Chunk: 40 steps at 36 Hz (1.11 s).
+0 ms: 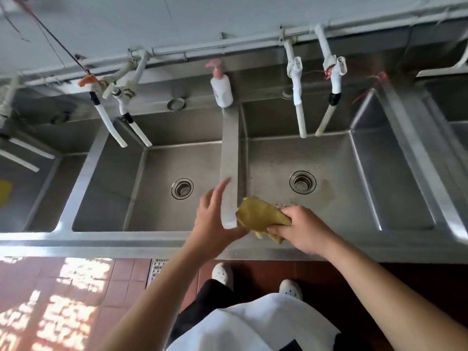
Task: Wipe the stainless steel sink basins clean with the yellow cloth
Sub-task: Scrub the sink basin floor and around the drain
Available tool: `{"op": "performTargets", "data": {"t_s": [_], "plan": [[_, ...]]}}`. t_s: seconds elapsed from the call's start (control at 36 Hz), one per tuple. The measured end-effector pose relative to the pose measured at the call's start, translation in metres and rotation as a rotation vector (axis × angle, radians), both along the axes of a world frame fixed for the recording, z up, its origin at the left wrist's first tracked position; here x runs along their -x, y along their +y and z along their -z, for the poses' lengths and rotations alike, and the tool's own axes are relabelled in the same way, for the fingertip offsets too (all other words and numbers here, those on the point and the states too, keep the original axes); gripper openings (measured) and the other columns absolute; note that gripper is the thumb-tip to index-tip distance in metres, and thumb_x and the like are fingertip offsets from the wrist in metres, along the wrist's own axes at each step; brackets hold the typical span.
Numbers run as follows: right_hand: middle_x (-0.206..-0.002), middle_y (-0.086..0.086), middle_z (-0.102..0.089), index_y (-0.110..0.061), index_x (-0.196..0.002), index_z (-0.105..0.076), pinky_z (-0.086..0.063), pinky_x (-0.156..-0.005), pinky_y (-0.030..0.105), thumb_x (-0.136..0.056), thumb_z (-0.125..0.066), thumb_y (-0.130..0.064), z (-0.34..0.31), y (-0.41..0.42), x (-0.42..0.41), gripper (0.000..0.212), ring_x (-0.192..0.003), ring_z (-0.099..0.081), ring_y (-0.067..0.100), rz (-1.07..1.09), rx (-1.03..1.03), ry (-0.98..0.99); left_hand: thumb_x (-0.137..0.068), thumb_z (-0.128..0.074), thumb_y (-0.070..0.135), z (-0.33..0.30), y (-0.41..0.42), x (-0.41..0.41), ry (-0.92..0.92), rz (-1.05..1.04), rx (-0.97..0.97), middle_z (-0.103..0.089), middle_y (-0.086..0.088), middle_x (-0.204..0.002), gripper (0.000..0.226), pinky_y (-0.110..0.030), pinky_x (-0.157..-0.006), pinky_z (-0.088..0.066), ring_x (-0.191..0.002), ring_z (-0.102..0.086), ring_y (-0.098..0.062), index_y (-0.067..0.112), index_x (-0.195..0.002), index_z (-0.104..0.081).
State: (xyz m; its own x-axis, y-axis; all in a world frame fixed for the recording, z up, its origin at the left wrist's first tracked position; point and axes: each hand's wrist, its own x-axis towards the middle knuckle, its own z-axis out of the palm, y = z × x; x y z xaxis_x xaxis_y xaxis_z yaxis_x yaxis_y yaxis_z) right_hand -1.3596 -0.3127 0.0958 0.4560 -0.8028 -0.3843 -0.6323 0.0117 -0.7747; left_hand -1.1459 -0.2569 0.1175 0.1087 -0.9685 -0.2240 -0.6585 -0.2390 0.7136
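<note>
Two hands: both reach over the front rim of a long stainless steel sink unit (126, 243), meeting at the divider (230, 158) between two basins.
Right hand (302, 230): fingers curled tight round the yellow cloth (260, 215), gripping it at the near left corner of the right basin (329, 203).
Yellow cloth: bunched, with one end fanning out toward the divider's near end and a scrap hanging below the fist; it sits just beside the divider and above the front rim.
Left hand (215, 224): fingers spread and straight, holding nothing; the index finger lies along the left side of the divider and the thumb points toward the cloth.
Left basin (106, 198): round drain strainer (182, 188) in its floor, just beyond the left hand's fingertips.
Right basin: its own drain strainer (302, 182) sits beyond the cloth, with a yellowish stain (328, 193) on the floor to its right.
Taps: two white spouts (121, 122) hang over the left basin, two more (314, 107) over the right.
Soap bottle (220, 87): white pump dispenser with a pink top, standing on the back ledge at the far end of the divider.
Far left: another basin with a yellow patch (5, 193) at the picture's edge.
Below: red tiled floor (76, 287), a floor drain grate (155, 271), two white shoes (222, 273).
</note>
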Motion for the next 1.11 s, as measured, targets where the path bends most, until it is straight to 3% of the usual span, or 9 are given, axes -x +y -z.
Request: {"op": "performTargets", "data": {"t_s": [0.08,0.14,0.22,0.39,0.5,0.61,0.78,1.0,1.11], "plan": [[-0.083,-0.001,-0.071,-0.019,-0.087,-0.07,-0.046,-0.082,0.03,-0.084,-0.072,-0.033,-0.013,-0.005,-0.003,0.015,-0.084,-0.064,0.018,-0.098,0.049,0.124,-0.076,-0.078,0.043,0.001,-0.001,0.009,-0.259,0.307,0.096,-0.029,0.013,-0.156,0.082,-0.045,-0.119,-0.019,-0.143,-0.021,-0.013,0.05,-0.144,-0.034],[-0.08,-0.001,-0.071,-0.019,-0.086,-0.069,-0.041,-0.068,0.02,-0.082,-0.074,-0.034,-0.022,-0.008,-0.004,0.016,-0.075,-0.062,0.013,-0.17,0.044,0.169,-0.079,-0.076,0.044,0.006,-0.006,0.015,-0.269,0.412,0.144,-0.042,0.018,-0.148,0.068,-0.04,-0.119,-0.018,-0.141,-0.028,-0.01,0.046,-0.14,-0.044],[-0.067,-0.003,-0.067,-0.018,-0.076,-0.068,-0.033,-0.052,0.016,-0.078,-0.078,-0.033,-0.031,-0.014,0.0,0.019,-0.057,-0.053,0.004,-0.185,0.025,0.174,-0.078,-0.078,0.04,0.016,-0.018,0.018,-0.189,0.404,0.2,-0.067,0.009,-0.113,0.049,-0.041,-0.106,-0.037,-0.109,-0.056,-0.016,0.029,-0.123,-0.063],[-0.08,-0.004,-0.069,-0.022,-0.086,-0.068,-0.052,-0.076,0.038,-0.077,-0.077,-0.041,-0.032,-0.013,0.026,0.023,-0.076,-0.065,0.013,0.165,0.044,0.053,-0.074,-0.076,0.05,0.03,-0.043,0.028,0.162,0.3,-0.072,-0.071,0.01,-0.078,0.035,-0.037,-0.071,-0.056,-0.072,-0.067,-0.011,0.034,-0.104,-0.066],[-0.09,0.001,-0.072,-0.016,-0.092,-0.071,-0.052,-0.083,0.042,-0.078,-0.078,-0.038,-0.022,-0.006,0.04,0.027,-0.082,-0.065,0.016,0.334,0.001,0.053,-0.077,-0.077,0.041,0.041,-0.062,0.046,0.183,0.437,-0.102,-0.072,0.011,-0.094,0.038,-0.03,-0.083,-0.053,-0.087,-0.067,-0.012,0.034,-0.112,-0.066],[-0.062,-0.009,-0.059,-0.016,-0.071,-0.066,-0.044,-0.063,0.028,-0.082,-0.078,-0.023,-0.019,-0.008,0.06,0.017,-0.06,-0.054,0.004,0.399,-0.009,0.013,-0.084,-0.074,0.022,0.044,-0.077,0.071,0.212,0.563,-0.007,-0.06,0.014,-0.125,0.052,-0.009,-0.094,-0.039,-0.109,-0.056,0.0,0.031,-0.131,-0.057],[-0.072,0.011,-0.067,-0.011,-0.08,-0.072,-0.048,-0.064,0.037,-0.084,-0.076,-0.022,-0.02,-0.031,0.106,0.013,-0.065,-0.06,0.026,0.383,-0.015,-0.038,-0.078,-0.068,0.028,0.046,-0.104,0.114,0.283,0.508,-0.141,-0.069,0.011,-0.101,0.031,-0.038,-0.097,-0.049,-0.101,-0.064,-0.009,0.032,-0.109,-0.066],[-0.084,0.011,-0.071,-0.013,-0.09,-0.073,-0.054,-0.078,0.051,-0.084,-0.075,-0.025,0.016,-0.094,0.191,0.014,-0.079,-0.067,0.028,0.316,-0.054,-0.099,-0.084,-0.071,0.005,0.061,-0.151,0.197,0.306,0.326,-0.23,-0.07,0.015,-0.092,0.027,-0.029,-0.084,-0.057,-0.086,-0.068,-0.004,0.027,-0.098,-0.066],[-0.112,-0.011,-0.07,-0.025,-0.117,-0.068,-0.053,-0.094,0.029,-0.087,-0.073,-0.029,0.03,-0.132,0.244,0.03,-0.102,-0.064,0.007,0.242,-0.061,-0.073,-0.085,-0.072,0.009,0.065,-0.171,0.245,0.302,0.193,-0.295,-0.07,0.003,-0.102,0.033,-0.033,-0.083,-0.06,-0.09,-0.07,-0.014,0.024,-0.113,-0.067]]}}
